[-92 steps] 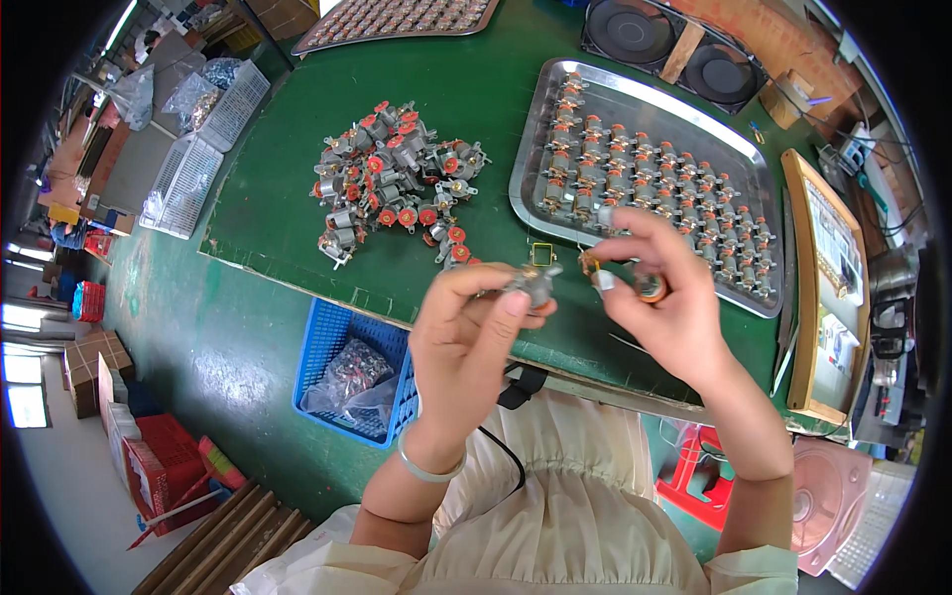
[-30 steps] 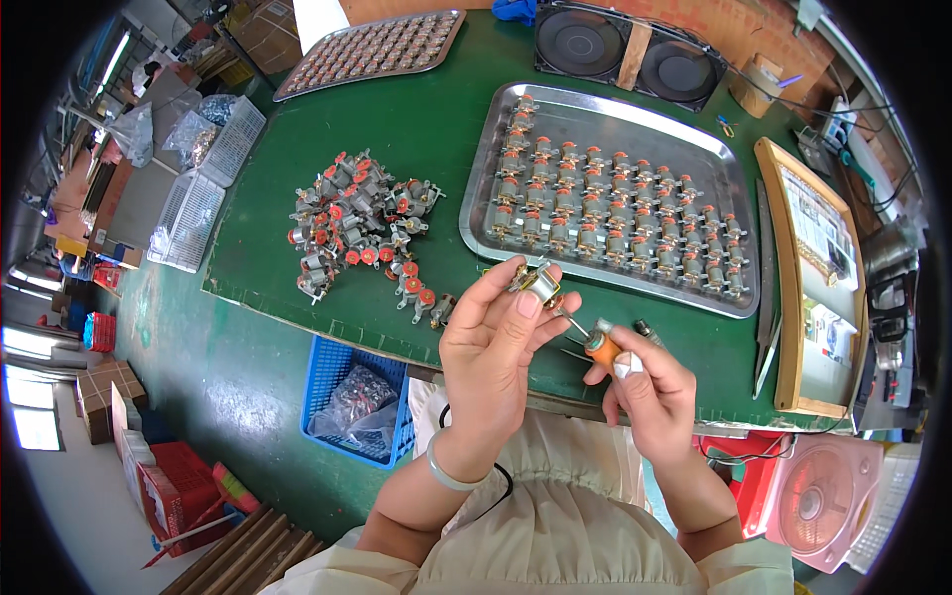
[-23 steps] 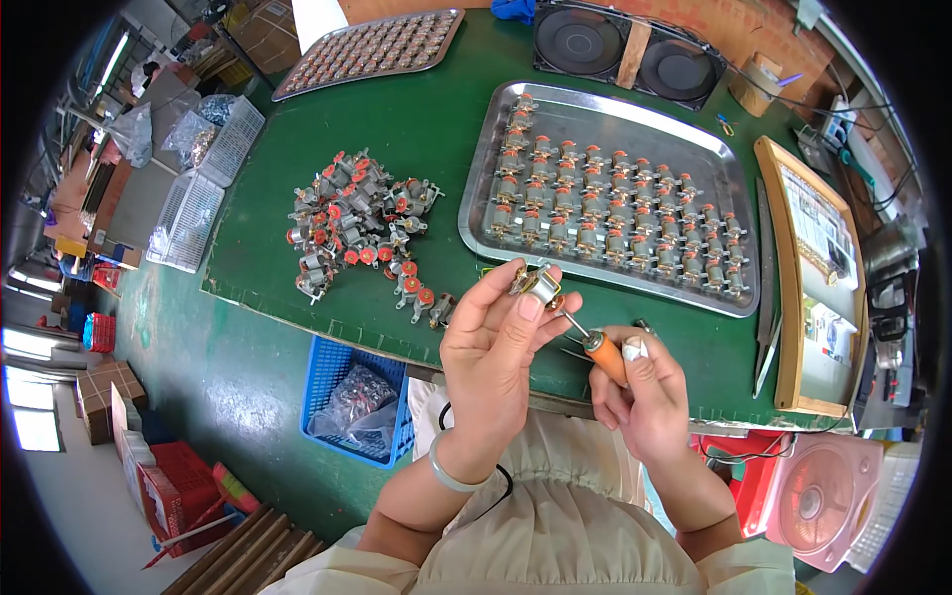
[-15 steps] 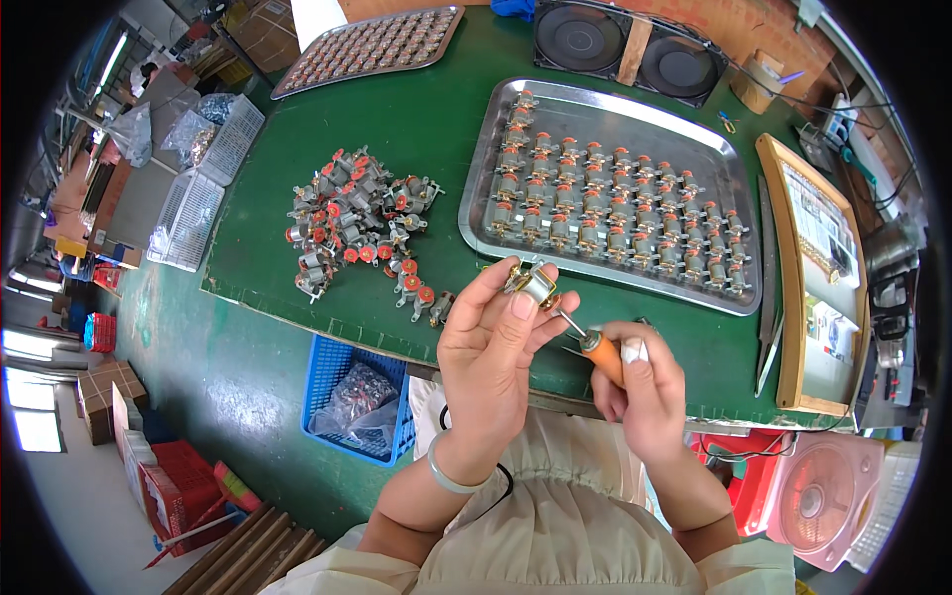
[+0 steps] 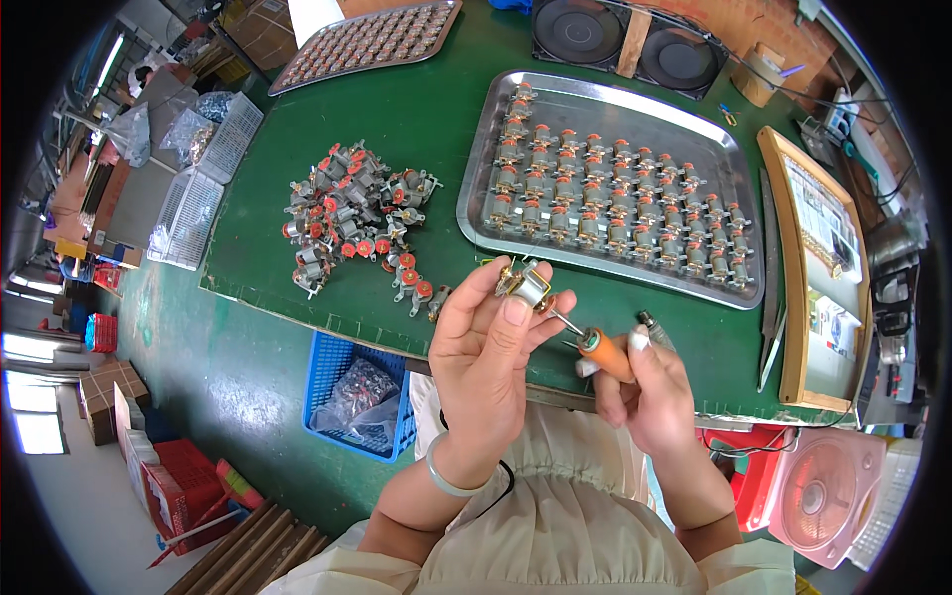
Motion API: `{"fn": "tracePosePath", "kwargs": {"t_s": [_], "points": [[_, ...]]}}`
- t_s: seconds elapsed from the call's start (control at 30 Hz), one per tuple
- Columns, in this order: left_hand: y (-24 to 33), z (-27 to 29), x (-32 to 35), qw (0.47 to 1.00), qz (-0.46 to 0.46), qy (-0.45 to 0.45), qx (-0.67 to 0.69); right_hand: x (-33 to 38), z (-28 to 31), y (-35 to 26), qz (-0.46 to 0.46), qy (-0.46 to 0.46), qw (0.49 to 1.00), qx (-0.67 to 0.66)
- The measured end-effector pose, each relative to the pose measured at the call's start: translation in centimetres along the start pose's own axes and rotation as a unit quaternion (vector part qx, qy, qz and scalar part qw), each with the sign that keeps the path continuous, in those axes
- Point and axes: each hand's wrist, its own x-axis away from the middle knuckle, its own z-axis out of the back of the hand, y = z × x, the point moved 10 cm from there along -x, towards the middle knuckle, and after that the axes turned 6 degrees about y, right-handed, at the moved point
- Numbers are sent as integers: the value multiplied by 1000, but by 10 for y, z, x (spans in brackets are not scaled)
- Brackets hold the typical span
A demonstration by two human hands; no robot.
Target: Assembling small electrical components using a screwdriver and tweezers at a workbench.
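My left hand (image 5: pixel 488 362) pinches a small silver-and-brass motor-like part (image 5: pixel 526 286) between thumb and fingers, above the table's front edge. A screwdriver (image 5: pixel 605 355) with an orange handle is in my right hand (image 5: pixel 654 395); its shaft reaches the lower right end of the part, where the exact contact is too small to make out. White wrapping covers the right thumb's tip. Beside that thumb a dark-tipped cylindrical tool (image 5: pixel 650 325) shows, partly hidden. Left of my hands lies a heap of similar parts (image 5: pixel 347 213) with red tops.
A metal tray (image 5: pixel 615 91) beyond my hands holds rows of these parts; a second filled tray (image 5: pixel 367 50) sits at the far left. Two black speakers (image 5: pixel 580 35) stand at the back. A wooden frame (image 5: pixel 788 268) and tweezers (image 5: pixel 773 352) lie right. Below is a blue basket (image 5: pixel 315 392).
The right fingers have loosened and shifted around the screwdriver handle, and the thumb has lifted. The dark-tipped tool beside it shows more. The left hand has moved slightly left with the part.
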Motion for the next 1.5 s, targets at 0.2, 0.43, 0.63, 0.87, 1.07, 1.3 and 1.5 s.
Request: {"fn": "tracePosePath", "kwargs": {"t_s": [0.2,0.43,0.63,0.87,1.07,1.3,1.5], "points": [[-1,0,-1,1000,-4,4,-15,7,-10,-17,118,44,992,-15],[3,-2,3,1000,-17,-1,-17,0,-10,14,-62,-99,986,-121],[-1,-1,3,1000,-12,9,-18,4,7,-11,95,98,989,60],[0,-2,3,998,-22,1,-54,1,-7,12,-83,55,993,-66],[1,2,3,998,-10,6,-67,1,1,13,-113,-15,993,16],[-13,1,4,985,5,-91,-149,-14,36,-59,91,84,992,-22],[-25,-3,9,882,-93,-183,-424,-9,-12,-98,292,-18,931,220]]}}
